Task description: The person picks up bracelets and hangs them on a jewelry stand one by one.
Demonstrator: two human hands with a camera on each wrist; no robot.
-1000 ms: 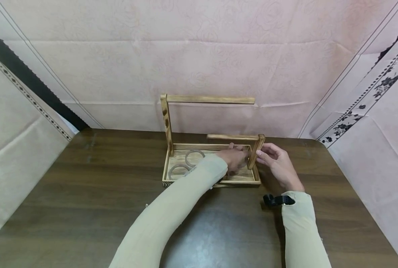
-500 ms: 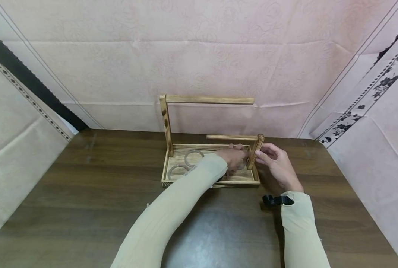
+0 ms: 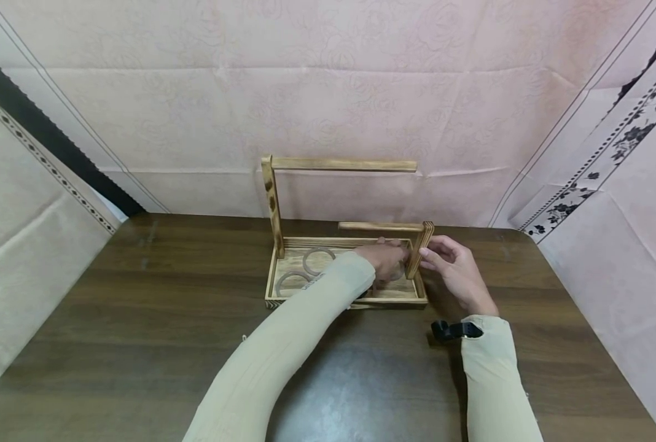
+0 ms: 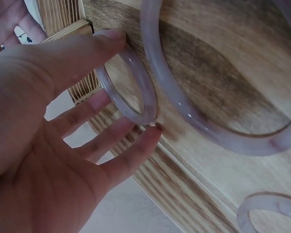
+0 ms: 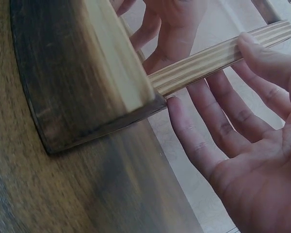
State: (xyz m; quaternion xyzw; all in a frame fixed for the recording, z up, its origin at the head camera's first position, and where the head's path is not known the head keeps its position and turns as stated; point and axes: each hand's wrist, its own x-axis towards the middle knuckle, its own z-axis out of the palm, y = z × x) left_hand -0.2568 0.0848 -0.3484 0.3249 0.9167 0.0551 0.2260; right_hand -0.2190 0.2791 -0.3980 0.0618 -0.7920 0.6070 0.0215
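Observation:
A wooden display stand has a shallow tray (image 3: 389, 302), a tall post (image 3: 273, 209) at its left and a short post (image 3: 420, 248) at its right. Inside the tray's right part, my left hand (image 3: 384, 261) pinches a pale, translucent bangle (image 4: 148, 92) between thumb and fingertips. This bangle is tilted on edge near the tray's end, mostly hidden by the hand in the head view. From outside the tray, my right hand (image 3: 457, 270) grips the short post, thumb on one side and fingers on the other. Two more bangles lie flat at the tray's left, one behind (image 3: 304, 261) the other (image 3: 277, 285).
One long bar (image 3: 344, 164) juts right from the tall post, and a shorter bar (image 3: 380, 226) juts left from the short post, above my left hand. The stand is near the back edge of a brown wooden table (image 3: 140, 331). Pale patterned cloth (image 3: 328, 92) hangs behind.
Both hands keep their places at the stand. The whole scene has shifted very slightly left in the head view; nothing else visibly differs.

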